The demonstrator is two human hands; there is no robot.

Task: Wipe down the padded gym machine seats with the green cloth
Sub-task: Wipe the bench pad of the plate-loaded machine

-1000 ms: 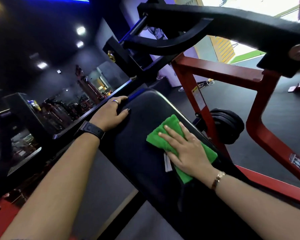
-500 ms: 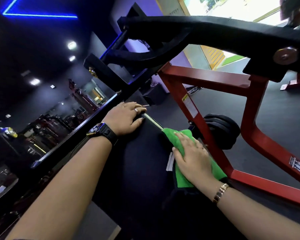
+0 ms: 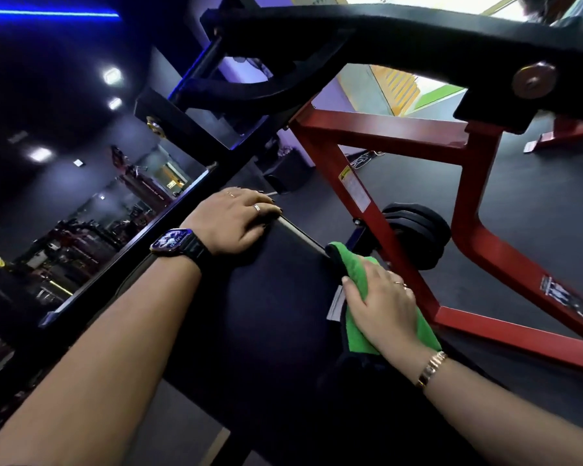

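Green cloth (image 3: 352, 267) now at pad's (image 3: 266, 314) right edge under flat right hand (image 3: 384, 304); left hand (image 3: 229, 220) loose on corner.

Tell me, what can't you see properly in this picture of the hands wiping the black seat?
All in the head view:
- Green cloth: its middle is hidden under the right hand.
- Black seat: the near end is cut off by the bottom edge.
- Watch: the face is too small to read.
- Label on the red frame: the writing is too small.
- Weight plates: partly behind the red frame.
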